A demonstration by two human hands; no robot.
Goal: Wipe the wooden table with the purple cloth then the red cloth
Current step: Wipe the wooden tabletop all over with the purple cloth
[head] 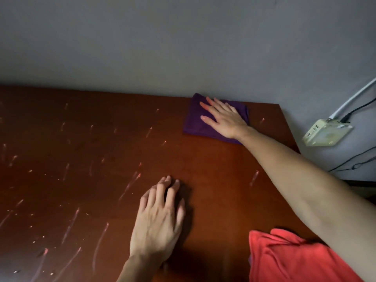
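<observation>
A folded purple cloth (pixel 196 121) lies on the reddish wooden table (pixel 101 139) near its far right corner, against the wall. My right hand (pixel 224 119) presses flat on it with straight, spread fingers. My left hand (pixel 159 218) rests palm down on the bare wood near the front middle, holding nothing. A red cloth (pixel 289 259) lies crumpled at the table's near right edge, partly under my right forearm.
Pale streaks and specks (pixel 69 224) cover the left and middle of the table. A grey wall runs behind it. A white power adapter (pixel 326 132) with white and black cables hangs on the wall past the right edge.
</observation>
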